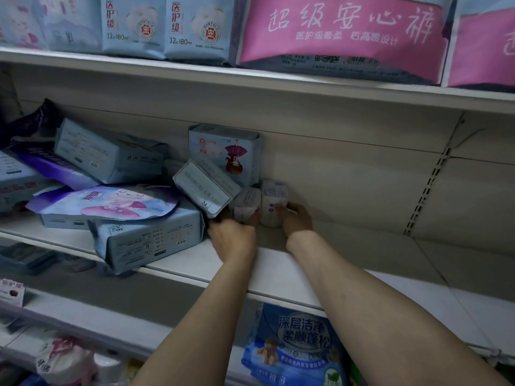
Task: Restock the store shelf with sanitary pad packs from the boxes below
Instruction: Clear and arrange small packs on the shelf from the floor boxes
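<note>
Both hands reach deep onto the shelf [278, 263]. The left hand [232, 235] grips a small pale pack [245, 203]; the right hand [296, 218] curls around a second small pack [273, 206], touching the first. Both packs stand on the shelf near its back wall. Just left of the left hand a grey box [204, 188] leans tilted, with an upright pack [224, 153] behind it. Further left lies a jumbled heap of packs [111, 190].

Blue plastic pack with white Chinese lettering [295, 346] on lower shelf; white-pink wrapped bundle [65, 363] bottom left.
</note>
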Demonstrator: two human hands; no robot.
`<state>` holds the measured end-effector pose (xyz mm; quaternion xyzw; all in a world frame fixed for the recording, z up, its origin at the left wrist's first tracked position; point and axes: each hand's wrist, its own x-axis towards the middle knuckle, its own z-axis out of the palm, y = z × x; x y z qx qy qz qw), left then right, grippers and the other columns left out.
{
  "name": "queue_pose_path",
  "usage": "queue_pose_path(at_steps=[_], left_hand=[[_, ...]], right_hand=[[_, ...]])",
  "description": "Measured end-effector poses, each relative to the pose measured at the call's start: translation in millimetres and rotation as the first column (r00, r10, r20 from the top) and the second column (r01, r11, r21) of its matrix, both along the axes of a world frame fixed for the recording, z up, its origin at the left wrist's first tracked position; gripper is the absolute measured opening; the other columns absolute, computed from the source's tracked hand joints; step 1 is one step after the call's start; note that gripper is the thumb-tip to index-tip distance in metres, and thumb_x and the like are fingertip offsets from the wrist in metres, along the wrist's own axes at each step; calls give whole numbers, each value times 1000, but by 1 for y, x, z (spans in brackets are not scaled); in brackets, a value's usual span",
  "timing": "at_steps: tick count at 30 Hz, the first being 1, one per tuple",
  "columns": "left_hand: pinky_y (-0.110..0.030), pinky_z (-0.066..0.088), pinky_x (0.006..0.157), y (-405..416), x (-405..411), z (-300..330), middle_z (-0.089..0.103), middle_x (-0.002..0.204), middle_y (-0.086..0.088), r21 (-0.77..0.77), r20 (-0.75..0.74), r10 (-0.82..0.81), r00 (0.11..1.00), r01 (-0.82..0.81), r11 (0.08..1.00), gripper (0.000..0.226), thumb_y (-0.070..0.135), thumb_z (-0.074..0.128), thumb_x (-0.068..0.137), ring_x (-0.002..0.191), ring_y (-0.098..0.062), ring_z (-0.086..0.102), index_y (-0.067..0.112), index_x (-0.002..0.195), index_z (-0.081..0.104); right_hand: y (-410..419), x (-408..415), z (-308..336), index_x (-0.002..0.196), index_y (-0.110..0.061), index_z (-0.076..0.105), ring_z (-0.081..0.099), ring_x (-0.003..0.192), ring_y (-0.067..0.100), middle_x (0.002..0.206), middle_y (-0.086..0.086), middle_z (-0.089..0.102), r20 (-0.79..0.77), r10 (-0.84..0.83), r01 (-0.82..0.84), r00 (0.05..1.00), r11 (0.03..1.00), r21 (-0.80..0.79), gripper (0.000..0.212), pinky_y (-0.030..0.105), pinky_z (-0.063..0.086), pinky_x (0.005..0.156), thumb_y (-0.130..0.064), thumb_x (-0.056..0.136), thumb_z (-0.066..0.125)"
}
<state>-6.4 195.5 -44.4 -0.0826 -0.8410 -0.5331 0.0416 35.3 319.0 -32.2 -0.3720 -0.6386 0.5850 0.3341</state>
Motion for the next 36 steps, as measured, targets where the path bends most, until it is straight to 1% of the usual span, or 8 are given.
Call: queue_pose_path(at_steps=[3, 6, 10, 17, 21, 26, 30, 36], left_hand=[[-38, 49, 91, -4, 3, 5, 63, 123, -19, 50, 108, -56, 993, 51, 997, 46, 38, 71, 87, 110, -38, 58, 3, 118, 65], [-35, 46, 87, -9, 10, 11, 65, 122, -18, 134, 156, -106, 982, 86, 987, 59, 52, 70, 86, 110, -38, 60, 4, 119, 65], [-37, 47, 93, -11, 13, 14, 63, 127, -18, 155, 152, -127, 980, 103, 982, 74, 64, 67, 83, 115, -38, 58, 5, 127, 61], [-37, 46, 95, -8, 10, 14, 61, 132, -15, 120, 129, -127, 983, 111, 987, 85, 74, 62, 79, 118, -37, 58, 10, 135, 55], [-37, 46, 94, -7, 11, 14, 62, 131, -14, 95, 121, -141, 983, 130, 987, 85, 76, 62, 77, 117, -36, 58, 11, 132, 59], [-37, 49, 96, -5, 12, 13, 63, 132, -9, 72, 101, -200, 975, 193, 979, 95, 86, 57, 70, 118, -34, 59, 18, 136, 59], [-36, 46, 103, -5, 15, 12, 61, 137, -2, 134, 110, -297, 949, 282, 950, 99, 87, 61, 62, 124, -30, 57, 21, 137, 59], [-40, 55, 87, -6, 41, 17, 74, 99, -9, 155, 49, -377, 925, 366, 918, 62, 70, 71, 74, 94, -29, 68, 12, 98, 72]], right_hand=[[0, 5, 6, 123, -3, 66, 64, 105, 23, 121, 14, 68, -25, 12, -13, 1000, 998, -56, 36, 19, 44, 76, -28, 98, 61], [-3, 6, 17, 113, -11, 67, 63, 94, 20, 105, 8, 68, -122, 79, -94, 989, 987, -129, 40, 26, 50, 78, -47, 97, 56], [17, -15, 2, 138, -16, 56, 64, 111, 24, 129, 7, 65, -144, 116, -131, 983, 986, -103, 105, 40, 51, 101, -81, 56, 57], [38, -22, -2, 140, -25, 56, 62, 115, 24, 131, 1, 60, -16, 108, -109, 994, 992, -60, 110, 37, 51, 99, -87, 49, 62], [31, -6, 8, 129, -16, 64, 69, 98, 25, 121, 10, 69, -16, 89, -90, 996, 992, -92, 96, 32, 58, 79, -74, 53, 69], [8, 35, 26, 112, -10, 61, 64, 75, 20, 96, 10, 67, -116, 59, -68, 991, 995, -71, 26, 21, 51, 49, -27, 94, 68], [5, 63, 24, 106, -10, 69, 65, 68, 17, 101, 16, 72, -129, 16, -22, 992, 999, -47, 23, 15, 46, 40, -28, 92, 71], [-4, 121, 22, 117, -21, 58, 68, 81, 22, 93, 4, 70, -235, -46, 4, 971, 985, -175, 37, 24, 57, 50, -32, 87, 76]])
